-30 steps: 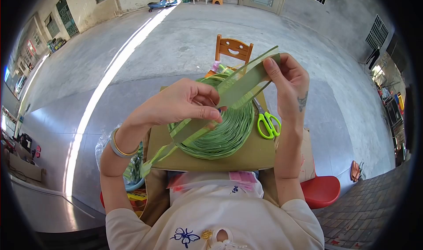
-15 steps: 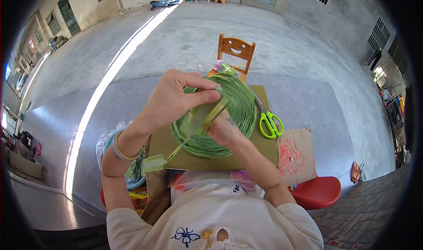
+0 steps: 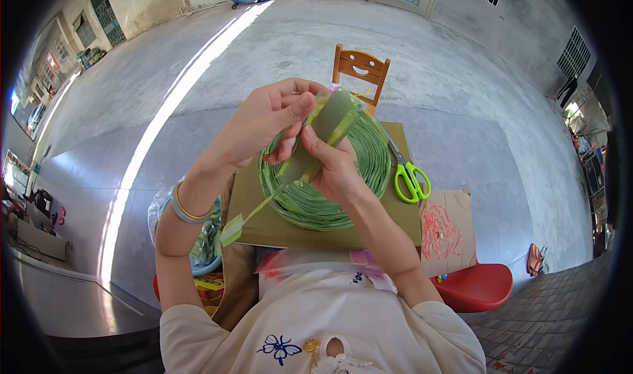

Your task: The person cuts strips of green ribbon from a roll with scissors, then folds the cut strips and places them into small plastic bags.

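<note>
A green translucent strip piece with yellow-green edges (image 3: pixel 336 115) is held up over a large coil of green strip (image 3: pixel 369 156). My right hand (image 3: pixel 336 166) grips its lower part, thumb on the front. My left hand (image 3: pixel 280 114) is at its upper left edge, thumb and fingers bent, with the fingertips partly hidden; whether they pinch the edge is unclear. From the piece a thin green tail runs down left to a pale green tab (image 3: pixel 232 230). Green-handled scissors (image 3: pixel 412 181) lie right of the coil on the olive board (image 3: pixel 283 237).
Cardboard with pink-red strands (image 3: pixel 448 232) lies at the right, above a red seat (image 3: pixel 478 288). A blue basin (image 3: pixel 210 267) with green material stands at the left. A wooden chair (image 3: pixel 361 69) is beyond the board.
The green piece has risen and turned more upright. My right hand has moved up onto its front, and my left hand has shifted up with its fingers less closed. The tail's tab has swung left.
</note>
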Tool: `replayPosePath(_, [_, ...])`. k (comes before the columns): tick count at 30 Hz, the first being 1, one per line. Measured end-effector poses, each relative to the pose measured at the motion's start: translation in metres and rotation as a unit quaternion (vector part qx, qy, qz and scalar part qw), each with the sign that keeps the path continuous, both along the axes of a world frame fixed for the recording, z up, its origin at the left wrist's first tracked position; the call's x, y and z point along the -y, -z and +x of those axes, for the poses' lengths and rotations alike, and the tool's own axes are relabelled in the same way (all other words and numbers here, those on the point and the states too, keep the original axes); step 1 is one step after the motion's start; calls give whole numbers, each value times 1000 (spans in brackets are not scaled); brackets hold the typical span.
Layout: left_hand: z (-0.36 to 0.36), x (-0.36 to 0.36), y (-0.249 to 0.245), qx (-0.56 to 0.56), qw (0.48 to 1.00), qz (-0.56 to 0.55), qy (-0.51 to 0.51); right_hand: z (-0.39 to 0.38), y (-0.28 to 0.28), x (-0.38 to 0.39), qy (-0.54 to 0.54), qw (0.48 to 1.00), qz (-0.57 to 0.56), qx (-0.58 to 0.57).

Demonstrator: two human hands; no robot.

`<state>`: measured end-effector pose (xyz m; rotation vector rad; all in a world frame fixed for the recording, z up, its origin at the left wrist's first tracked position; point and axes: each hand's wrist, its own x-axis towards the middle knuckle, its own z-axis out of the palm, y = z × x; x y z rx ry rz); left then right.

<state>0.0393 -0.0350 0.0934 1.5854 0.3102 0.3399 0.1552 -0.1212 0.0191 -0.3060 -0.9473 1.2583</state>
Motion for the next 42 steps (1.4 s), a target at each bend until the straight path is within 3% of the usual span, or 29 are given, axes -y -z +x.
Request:
replayPosePath(1, [0, -3, 10, 21, 999, -27, 8, 8, -7, 4, -4, 1000, 9, -26])
replayPosePath(2, [-1, -2, 31, 37, 998, -58, -2, 15, -15, 10, 60, 994, -65, -60])
replayPosePath(3, [-4, 0, 43, 52, 995, -89, -11, 24, -21, 12, 85, 992, -49, -73])
replayPosePath(4, [-11, -2, 43, -22, 993, -89, 77, 33, -27, 12, 112, 989, -33, -86])
replayPosePath(7, [-31, -9, 62, -140, 970, -21, 198, 64, -38, 14, 180, 976, -7, -123])
replayPosePath(10, [-46, -14, 54, -165, 966, -88, 177, 89, -42, 17, 201, 967, 3, -155])
replayPosePath(18, [-72, -2, 16, -185, 981, -5, 65, 99, -24, 7, 254, 952, -74, -156])
replayPosePath(22, [-82, -9, 16, -195, 976, 92, 20, 92, -6, -12, 229, 945, -93, -214])
replayPosePath(26, [-107, -39, 15, 4, 998, 64, 12, 59, 7, -24, 194, 955, -145, -169])
replayPosePath(29, [-93, -30, -11, 142, 979, 146, -21, 30, 12, -32, 128, 973, -142, -128])
replayPosePath(32, [-61, -18, -33, 145, 949, 274, -47, 6, 2, -35, 102, 985, -127, -53])
replayPosePath(35, [-18, -8, -35, 119, 947, 278, -105, -10, -18, -29, 49, 980, -149, -124])
replayPosePath(39, [12, -19, -31, 37, 968, 220, -115, -9, -15, -33, -57, 993, 49, -93])
replayPosePath(42, [20, -29, -19, 19, 970, 195, -146, -10, -14, -28, -82, 993, -11, -83])
